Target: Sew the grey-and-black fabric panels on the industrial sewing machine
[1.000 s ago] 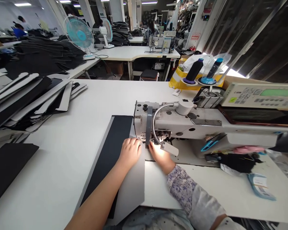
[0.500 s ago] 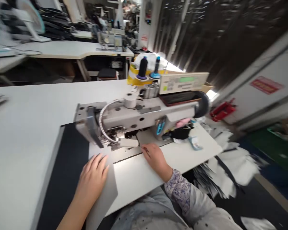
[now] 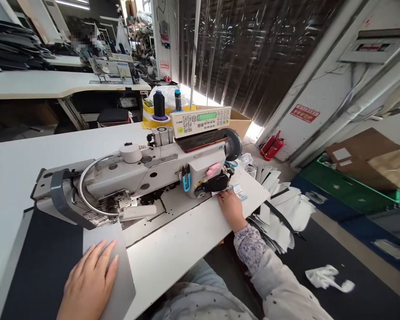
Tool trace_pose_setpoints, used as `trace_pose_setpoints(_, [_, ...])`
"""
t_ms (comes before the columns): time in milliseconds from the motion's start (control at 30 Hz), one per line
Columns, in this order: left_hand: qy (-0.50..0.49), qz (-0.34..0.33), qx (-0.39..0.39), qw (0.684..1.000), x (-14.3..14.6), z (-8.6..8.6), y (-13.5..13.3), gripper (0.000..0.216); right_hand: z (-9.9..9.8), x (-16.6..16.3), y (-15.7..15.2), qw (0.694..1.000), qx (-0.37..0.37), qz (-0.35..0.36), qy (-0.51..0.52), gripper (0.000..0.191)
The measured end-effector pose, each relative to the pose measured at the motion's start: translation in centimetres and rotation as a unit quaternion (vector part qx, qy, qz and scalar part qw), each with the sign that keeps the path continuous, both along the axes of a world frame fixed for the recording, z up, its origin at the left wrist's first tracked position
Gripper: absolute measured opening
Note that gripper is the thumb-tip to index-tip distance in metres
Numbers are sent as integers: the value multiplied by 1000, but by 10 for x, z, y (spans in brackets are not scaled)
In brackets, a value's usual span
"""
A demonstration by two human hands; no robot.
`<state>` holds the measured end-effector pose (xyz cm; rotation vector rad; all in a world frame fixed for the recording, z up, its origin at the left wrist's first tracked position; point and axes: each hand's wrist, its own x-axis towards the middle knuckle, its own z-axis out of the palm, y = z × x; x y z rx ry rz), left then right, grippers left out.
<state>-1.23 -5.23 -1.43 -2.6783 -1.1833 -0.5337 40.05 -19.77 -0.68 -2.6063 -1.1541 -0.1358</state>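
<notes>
My left hand (image 3: 90,280) lies flat with fingers stretched out on a light grey sheet (image 3: 125,280). That sheet rests over a dark panel (image 3: 50,262) and reaches up to the needle end of a sewing machine (image 3: 166,164). My right hand (image 3: 232,209) is at the right end of the machine bed, its fingers bent and close together beside a black cloth-like piece (image 3: 216,183). Whatever they pinch, if anything, is too small to make out. A blue-and-white packet (image 3: 240,192) lies just behind it. Blue-handled thread snips (image 3: 186,180) hang on the machine body.
A control panel (image 3: 203,122) and dark thread cones (image 3: 159,104) stand behind the machine. White fabric pieces (image 3: 283,213) hang and lie right of the white table (image 3: 166,253). A fire extinguisher (image 3: 272,146) and a green crate (image 3: 350,182) with cardboard stand further right.
My right hand has moved right along the machine bed, from near the needle area to the far end. My left hand stays on the grey sheet. The camera view has turned right.
</notes>
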Motion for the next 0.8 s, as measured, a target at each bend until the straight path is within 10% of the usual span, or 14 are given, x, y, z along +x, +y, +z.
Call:
trace_pose_setpoints(467, [14,2,-38,999,-7,0,1,54,3,3,-5,996,74,-15,57,15])
trace_pose_setpoints(700, [-47,-78,-191,977,37,22,-9,39,10,-125,43,927,176,296,146,7])
trace_pose_setpoints(800, [-47,12,-210,977,53,26,1,34,12,-192,85,890,144,404,154,9])
